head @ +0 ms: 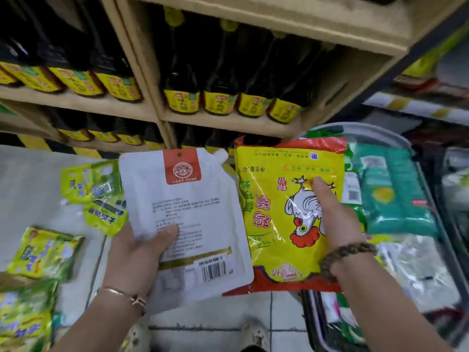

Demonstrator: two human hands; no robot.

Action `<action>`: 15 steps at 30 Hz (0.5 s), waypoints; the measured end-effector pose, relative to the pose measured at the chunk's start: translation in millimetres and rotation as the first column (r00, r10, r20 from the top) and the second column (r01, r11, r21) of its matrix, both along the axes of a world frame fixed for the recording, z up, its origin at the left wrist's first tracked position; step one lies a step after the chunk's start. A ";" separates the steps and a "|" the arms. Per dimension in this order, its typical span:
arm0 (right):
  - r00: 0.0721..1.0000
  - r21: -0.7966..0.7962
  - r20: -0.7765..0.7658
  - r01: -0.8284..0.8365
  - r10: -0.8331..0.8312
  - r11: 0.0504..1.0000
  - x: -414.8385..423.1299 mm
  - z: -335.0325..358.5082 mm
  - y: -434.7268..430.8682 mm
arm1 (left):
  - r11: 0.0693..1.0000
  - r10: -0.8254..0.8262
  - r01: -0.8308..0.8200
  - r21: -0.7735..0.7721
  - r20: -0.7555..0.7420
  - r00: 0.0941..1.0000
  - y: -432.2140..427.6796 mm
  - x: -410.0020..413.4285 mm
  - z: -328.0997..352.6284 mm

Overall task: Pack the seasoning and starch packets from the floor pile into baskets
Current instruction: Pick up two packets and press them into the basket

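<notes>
The person's left hand (pixel 142 252) gripped a flat white plastic pouch with a corner spout and a red label (pixel 187 214), thumb curled across its printed face and fingers hidden behind, while the right hand (pixel 335 219) held a glossy yellow packet with red edges and a cartoon chicken (pixel 279 212) the same way, thumb pressed on the front. The two packs were side by side, their edges touching between the hands. Left of the left hand, yellow-green foil packets (pixel 45 252) lay on the pale floor; just right of the right hand stood a grey-rimmed basket (pixel 380 132) holding green packets (pixel 396 194).
</notes>
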State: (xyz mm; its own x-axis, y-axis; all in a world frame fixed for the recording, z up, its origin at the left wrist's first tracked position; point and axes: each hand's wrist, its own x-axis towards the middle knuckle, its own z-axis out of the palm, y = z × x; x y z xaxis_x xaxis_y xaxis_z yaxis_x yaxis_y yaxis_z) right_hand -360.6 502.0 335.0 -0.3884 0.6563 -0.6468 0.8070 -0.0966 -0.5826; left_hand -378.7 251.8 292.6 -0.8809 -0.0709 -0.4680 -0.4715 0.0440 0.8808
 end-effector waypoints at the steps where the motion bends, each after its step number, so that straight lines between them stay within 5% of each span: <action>1: 1.000 0.017 0.011 0.012 -0.012 1.000 9.6 5.8 17.9 | 1.000 -0.010 0.010 0.014 -0.002 1.000 19.9 6.2 2.2; 15: 0.977 0.104 0.164 0.120 -0.136 0.987 146.2 1.2 224.0 | 0.982 -0.186 0.187 -0.007 0.074 0.980 246.2 131.7 -17.3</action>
